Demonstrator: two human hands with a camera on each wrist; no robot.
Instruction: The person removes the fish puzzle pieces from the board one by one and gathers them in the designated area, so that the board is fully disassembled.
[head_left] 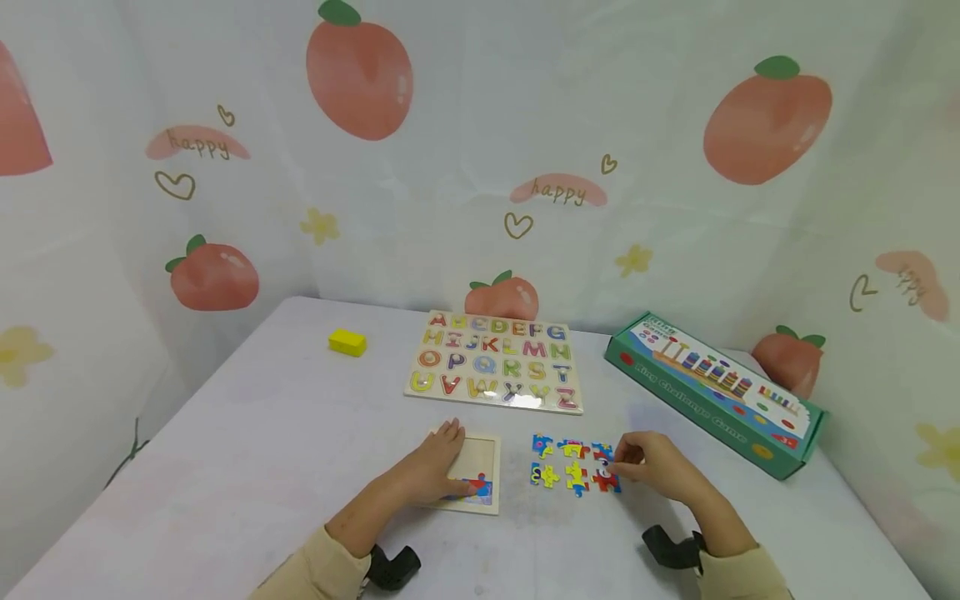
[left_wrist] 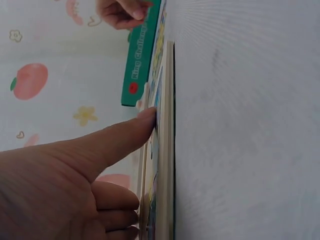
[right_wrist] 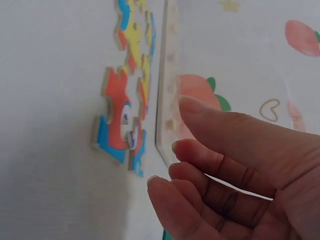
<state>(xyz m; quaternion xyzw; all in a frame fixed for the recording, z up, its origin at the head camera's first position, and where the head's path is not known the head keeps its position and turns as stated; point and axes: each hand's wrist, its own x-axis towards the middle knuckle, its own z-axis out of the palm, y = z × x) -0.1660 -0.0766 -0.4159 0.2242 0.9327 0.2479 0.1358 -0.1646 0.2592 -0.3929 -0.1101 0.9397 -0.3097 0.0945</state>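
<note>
My left hand (head_left: 438, 465) rests on a small wooden puzzle tray (head_left: 497, 477). Its thumb lies over red and blue puzzle pieces (head_left: 480, 493) set along the tray's near side; in the left wrist view the thumb (left_wrist: 125, 137) touches down just inside the tray rim (left_wrist: 167, 100). To the right of the tray, several loose jigsaw pieces (head_left: 576, 477) in yellow, red and blue lie in two rows. My right hand (head_left: 656, 467) hovers at the right end of these rows, fingers loosely bent. In the right wrist view nothing shows between its thumb and fingertips, beside a red-and-blue piece (right_wrist: 116, 120).
Behind the tray lies a wooden alphabet board (head_left: 495, 362) with coloured letters. A green Ring Challenge Game box (head_left: 712, 392) sits at the right, angled. A yellow block (head_left: 347, 342) is at the back left. Fruit-printed cloth (head_left: 450, 167) hangs behind the white table (head_left: 225, 467).
</note>
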